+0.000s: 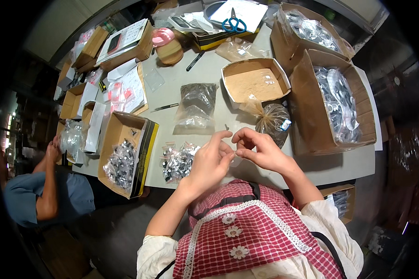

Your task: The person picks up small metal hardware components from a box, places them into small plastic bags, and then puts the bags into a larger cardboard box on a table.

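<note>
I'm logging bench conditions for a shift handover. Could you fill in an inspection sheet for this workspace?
Surface: pale table, crowded toward its far edge.
Job's things: pile of small bagged parts beside the left hand; knotted plastic bag beyond the right hand; flat-lying clear bag of dark contents.
Clutter: blue-handled scissors, pink-lidded jar, black pen.
Grippers: two bare hands, fingers bent, fingertips close together; whether they hold anything is unclear.
Cables: nothing seen.
Surroundings: co-worker in a blue-grey shirt at left; open carton below the table's right side.
</note>
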Motion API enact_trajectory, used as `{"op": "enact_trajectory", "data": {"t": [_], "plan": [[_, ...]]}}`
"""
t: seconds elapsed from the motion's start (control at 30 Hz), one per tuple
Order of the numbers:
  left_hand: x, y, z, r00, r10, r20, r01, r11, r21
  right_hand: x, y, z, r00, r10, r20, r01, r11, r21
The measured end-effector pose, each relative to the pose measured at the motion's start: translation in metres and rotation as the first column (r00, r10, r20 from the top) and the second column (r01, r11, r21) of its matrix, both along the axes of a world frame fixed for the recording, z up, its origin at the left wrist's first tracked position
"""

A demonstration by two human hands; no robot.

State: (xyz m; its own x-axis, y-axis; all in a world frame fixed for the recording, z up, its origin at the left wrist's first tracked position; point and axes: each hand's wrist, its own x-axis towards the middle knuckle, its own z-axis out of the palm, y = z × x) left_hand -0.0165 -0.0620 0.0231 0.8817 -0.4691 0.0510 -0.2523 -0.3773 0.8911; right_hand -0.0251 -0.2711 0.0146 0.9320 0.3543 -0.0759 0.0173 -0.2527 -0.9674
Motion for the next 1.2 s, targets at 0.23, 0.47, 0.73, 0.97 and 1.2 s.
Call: {"op": "enact_trajectory", "data": {"t": [0.23, 0.47, 0.73, 0.97, 1.2], "plan": [[-0.006, 0.010, -0.010, 0.982, 0.048, 0.184, -0.046, 0.999, -0.011, -0.001, 0.003, 0.009, 0.987, 0.133, -0.091, -0.145, 0.979, -0.140], [-0.007, 0.018, -0.009, 0.865, 0.163, 0.475, -0.198, 0.980, 0.025, -0.008, 0.012, 0.016, 0.965, 0.085, -0.247, -0.111, 0.990, -0.091], [-0.015, 0.036, -0.019, 0.988, -0.024, -0.153, 0.013, 0.997, -0.073, -0.016, 0.029, 0.007, 0.970, 0.134, -0.202, -0.136, 0.991, 0.007], [-0.030, 0.039, -0.022, 0.957, 0.054, -0.286, -0.107, 0.979, -0.172, -0.024, 0.040, -0.016, 0.954, 0.033, -0.299, 0.013, 0.988, 0.151], [-0.029, 0.053, -0.037, 0.837, 0.226, 0.498, -0.309, 0.947, 0.090, -0.013, 0.081, -0.023, 0.907, -0.202, 0.368, 0.313, 0.910, -0.271]]}}
